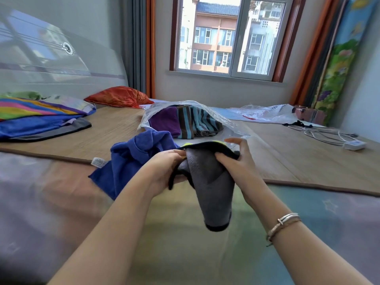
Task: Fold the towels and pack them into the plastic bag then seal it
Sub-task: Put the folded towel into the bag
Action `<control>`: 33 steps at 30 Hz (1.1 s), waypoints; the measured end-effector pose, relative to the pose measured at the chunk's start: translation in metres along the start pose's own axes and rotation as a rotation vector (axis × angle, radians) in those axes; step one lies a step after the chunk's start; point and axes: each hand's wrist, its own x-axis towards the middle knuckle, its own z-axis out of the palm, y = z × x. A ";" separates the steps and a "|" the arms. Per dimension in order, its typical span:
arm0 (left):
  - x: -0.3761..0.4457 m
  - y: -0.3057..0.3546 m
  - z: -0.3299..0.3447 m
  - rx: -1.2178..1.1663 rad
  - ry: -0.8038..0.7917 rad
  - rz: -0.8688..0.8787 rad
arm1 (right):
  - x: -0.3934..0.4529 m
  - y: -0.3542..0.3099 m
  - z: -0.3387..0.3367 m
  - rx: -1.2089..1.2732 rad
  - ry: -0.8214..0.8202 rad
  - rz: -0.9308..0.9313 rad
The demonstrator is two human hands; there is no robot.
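**Holding the grey towel up over the bed**

We are working left to right. Left of our fingers, the blue towel (131, 161) is lying crumpled on the bed (298, 161). Our left hand (164, 171) is gripping the grey towel (209, 182), its fingers curled round the top edge. Our right hand (236, 159) is pinching the same edge beside it, thumb in front, some fingers lifting free above. The towel is hanging down between our wrists. Beyond the fingers, the plastic bag (232, 122) is lying open, holding a purple towel (165, 120) and a striped towel (197, 122) side by side.
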 end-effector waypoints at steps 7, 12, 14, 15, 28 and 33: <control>-0.007 -0.010 0.002 0.187 -0.053 -0.052 | 0.000 0.000 0.006 -0.437 -0.029 -0.157; 0.001 -0.005 -0.017 0.078 -0.011 -0.056 | 0.009 0.002 -0.006 0.138 0.031 0.221; 0.000 0.002 -0.029 0.021 -0.016 -0.039 | 0.015 0.002 -0.018 0.434 0.022 0.442; 0.000 0.004 -0.035 -0.005 -0.045 -0.028 | 0.017 0.004 -0.024 0.531 0.022 0.508; 0.000 -0.014 -0.042 0.449 0.132 -0.129 | 0.024 0.035 -0.047 0.513 0.221 0.458; -0.009 -0.018 -0.027 0.457 -0.019 -0.281 | 0.025 0.031 -0.055 0.573 0.210 0.456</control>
